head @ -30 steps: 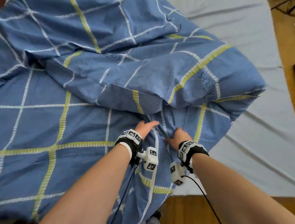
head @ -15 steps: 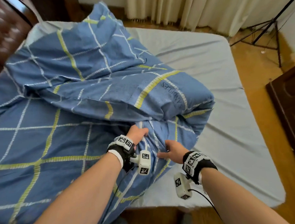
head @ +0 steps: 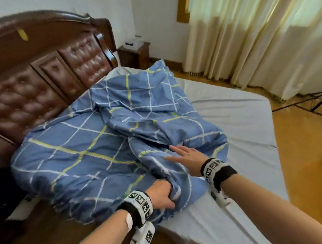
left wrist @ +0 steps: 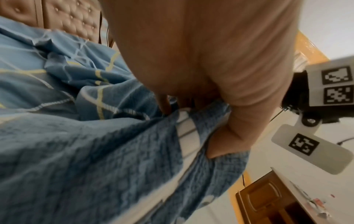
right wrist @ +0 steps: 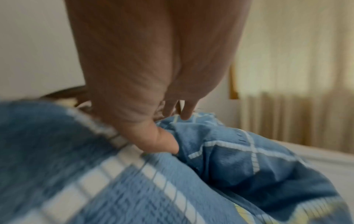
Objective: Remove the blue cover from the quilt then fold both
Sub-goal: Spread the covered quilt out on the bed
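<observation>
the left hand [head: 160, 193] grips a bunched fold of the blue checked cotton quilt cover with white and yellow lines [head: 77, 155] at the near edge of the bed, fingers and thumb curled round the cloth; in the left wrist view the thumb [left wrist: 229, 136] presses into the fabric beside a band of white stripes. the right hand [head: 187, 156] lies flat and spread on the same cover a little farther in and to the right, fingers straight and pointing left, pinching nothing; in the right wrist view its fingertips [right wrist: 186, 113] touch a raised ridge of the cloth.

the cover lies crumpled over the left and middle of the pale grey fitted bed sheet [head: 239, 116], one flat stretch reaching toward the dark brown tufted leather headboard [head: 48, 74] on the left, and a heaped, folded-over mass in the middle reaching toward the far end. whether the quilt is inside cannot be told; only the blue cloth shows. the right part of the sheet is bare.

both wrists wear black bands with white blocks printed with black square markers. cream curtains [head: 261, 39] hang at the far right above an orange-brown wooden floor [head: 302, 155], and a small dark wooden bedside cabinet [head: 135, 54] stands by the far wall.
</observation>
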`<state>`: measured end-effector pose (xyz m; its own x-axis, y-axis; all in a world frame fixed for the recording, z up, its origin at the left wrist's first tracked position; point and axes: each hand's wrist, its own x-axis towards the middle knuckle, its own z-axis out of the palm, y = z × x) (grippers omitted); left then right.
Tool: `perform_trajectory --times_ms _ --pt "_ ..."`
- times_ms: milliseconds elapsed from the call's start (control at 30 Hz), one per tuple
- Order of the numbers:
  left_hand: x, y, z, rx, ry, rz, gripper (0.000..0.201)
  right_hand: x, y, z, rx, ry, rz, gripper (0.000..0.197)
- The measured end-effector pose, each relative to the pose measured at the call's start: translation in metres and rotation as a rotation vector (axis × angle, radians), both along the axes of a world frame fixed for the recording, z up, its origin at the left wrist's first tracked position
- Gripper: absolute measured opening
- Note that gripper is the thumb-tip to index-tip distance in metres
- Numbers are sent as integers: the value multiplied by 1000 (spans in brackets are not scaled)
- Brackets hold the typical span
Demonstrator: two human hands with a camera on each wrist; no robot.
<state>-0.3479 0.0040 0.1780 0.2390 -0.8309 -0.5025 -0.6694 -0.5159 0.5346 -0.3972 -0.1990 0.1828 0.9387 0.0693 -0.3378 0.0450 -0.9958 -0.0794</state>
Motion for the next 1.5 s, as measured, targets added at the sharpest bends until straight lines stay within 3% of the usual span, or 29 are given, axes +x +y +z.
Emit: perform_trajectory --times_ms 67,133,200,233,333,433,567,667,767,833,900,967,1033,1100,1167,1233,1367,1433,1500 --pt "-9 10 -3 65 -90 -63 37 2 30 -9 -89 7 240 47" --pt "-21 24 -16 139 -152 -119 50 4 42 -20 -208 12 423 35" --pt "-30 39 -31 163 -134 -124 67 4 47 -16 -376 17 552 16" --pt "-33 47 -41 170 -46 -62 78 0 48 -9 -406 -5 581 10" --pt "-39 60 -52 89 419 338 106 -41 37 0 -334 -64 455 14" --pt "-40 26 -53 -95 661 738 128 -105 22 0 -327 -6 180 22" --pt "-72 -39 -38 -29 846 1059 135 -180 16 -9 -273 42 -2 25" --pt "-87 -61 -57 1 743 1290 144 -221 16 -16 -268 -53 102 19" --pt "-89 -60 -100 71 737 1451 126 -267 6 -32 -187 -98 223 23" --pt "-106 -61 -94 -42 620 1470 91 -297 -3 -41 -131 -103 266 25" --pt "-144 -74 -54 -197 499 1455 58 -328 -12 -43 -7 -47 232 23" --pt "-189 -96 -11 -446 480 1502 43 -351 -39 -38 139 13 79 18" --pt "-239 -112 27 -568 447 1310 26 -359 -76 -19 274 -61 -183 22" --pt "-285 -113 52 -533 411 1020 25 -355 -116 6 383 -261 -406 43" --pt "-320 -102 59 -496 388 905 29 -338 -139 30 336 -331 -266 68" --pt "-347 -86 64 -500 415 950 31 -327 -135 51 225 -369 18 72" --pt "-385 -43 70 -524 543 1116 40 -312 -93 69 103 -417 397 71" --pt "-398 -14 57 -573 627 1228 32 -315 -78 69 -32 -345 487 59" --pt "-412 15 31 -554 696 1345 20 -333 -66 62 -172 -216 411 54"
